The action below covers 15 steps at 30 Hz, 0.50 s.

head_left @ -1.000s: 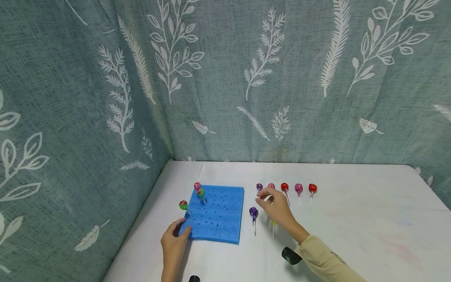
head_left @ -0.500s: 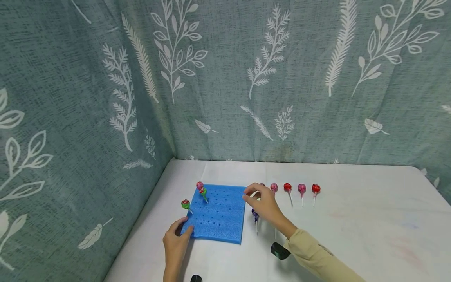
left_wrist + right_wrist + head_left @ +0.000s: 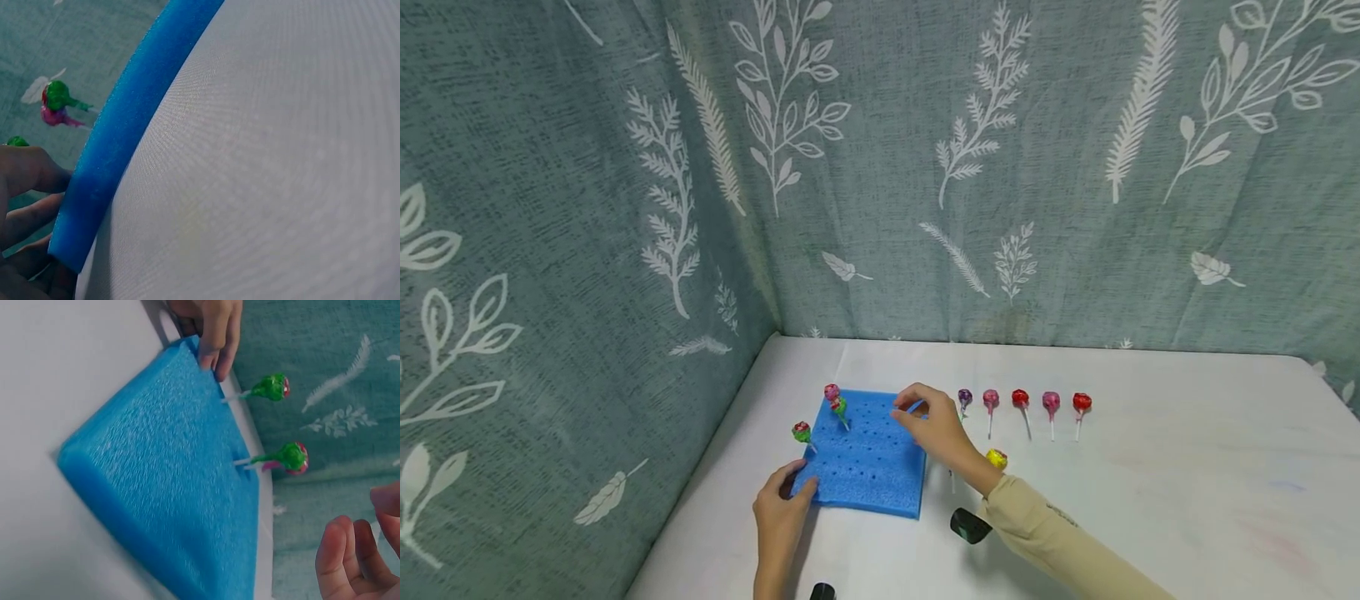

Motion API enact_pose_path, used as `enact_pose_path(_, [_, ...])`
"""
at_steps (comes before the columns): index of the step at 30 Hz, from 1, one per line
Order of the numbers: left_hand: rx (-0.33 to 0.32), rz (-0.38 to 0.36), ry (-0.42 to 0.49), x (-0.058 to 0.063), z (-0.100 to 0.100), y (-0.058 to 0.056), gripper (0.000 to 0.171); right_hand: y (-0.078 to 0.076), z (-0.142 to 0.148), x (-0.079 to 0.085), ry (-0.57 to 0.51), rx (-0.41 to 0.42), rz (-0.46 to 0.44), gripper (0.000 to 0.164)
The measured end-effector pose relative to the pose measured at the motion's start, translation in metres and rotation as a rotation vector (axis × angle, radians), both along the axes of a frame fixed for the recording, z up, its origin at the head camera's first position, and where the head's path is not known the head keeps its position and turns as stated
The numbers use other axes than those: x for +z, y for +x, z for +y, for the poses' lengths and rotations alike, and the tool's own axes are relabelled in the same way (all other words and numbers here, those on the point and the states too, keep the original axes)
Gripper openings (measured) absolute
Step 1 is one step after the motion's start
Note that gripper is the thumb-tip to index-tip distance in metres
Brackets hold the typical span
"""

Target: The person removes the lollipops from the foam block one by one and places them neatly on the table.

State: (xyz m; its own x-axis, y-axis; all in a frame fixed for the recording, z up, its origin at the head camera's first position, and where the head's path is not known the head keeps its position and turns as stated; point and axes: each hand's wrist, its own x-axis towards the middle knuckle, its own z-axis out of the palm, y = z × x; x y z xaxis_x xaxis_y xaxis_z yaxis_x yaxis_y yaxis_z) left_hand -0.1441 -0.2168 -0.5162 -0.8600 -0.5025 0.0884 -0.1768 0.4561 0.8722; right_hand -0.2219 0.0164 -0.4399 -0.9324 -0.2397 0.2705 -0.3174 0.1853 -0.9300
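Note:
A blue foam block (image 3: 868, 467) dotted with small holes lies on the table. My left hand (image 3: 780, 512) grips its near left corner between thumb and fingers. Along the block's left side, a green-wrapped lollipop (image 3: 802, 432) leans outward on its stick. Farther back stand a pink lollipop (image 3: 832, 392) and another green one (image 3: 839, 407) close together. Over the block's right edge hovers my right hand (image 3: 934, 429), fingers bent and thumb apart. In the right wrist view, nothing shows between the right fingertips (image 3: 331, 544). Behind the right hand, a purple lollipop is hidden except its stick.
Right of the block, a row of lollipops lies on the white table (image 3: 1150, 500): a purple one (image 3: 965, 398), two pink and two red. A yellow lollipop (image 3: 996, 459) lies nearer, partly behind the right forearm. A patterned curtain (image 3: 880, 167) hangs behind and at the left.
My right hand has moved left from above the lollipops to over the block's right edge. The left hand keeps its grip on the corner. The head view has shifted slightly.

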Motion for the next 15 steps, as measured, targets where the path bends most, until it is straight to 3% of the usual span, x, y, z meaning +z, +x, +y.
enact_pose_path(10, [-0.009, 0.014, 0.004, 0.0, -0.001, 0.001, 0.037, -0.004, -0.02, 0.001, -0.039, 0.031, -0.065, 0.008])
enact_pose_path(15, [-0.016, 0.029, -0.007, -0.001, -0.002, 0.0, 0.037, 0.007, -0.027, 0.019, -0.072, 0.071, -0.059, 0.011])
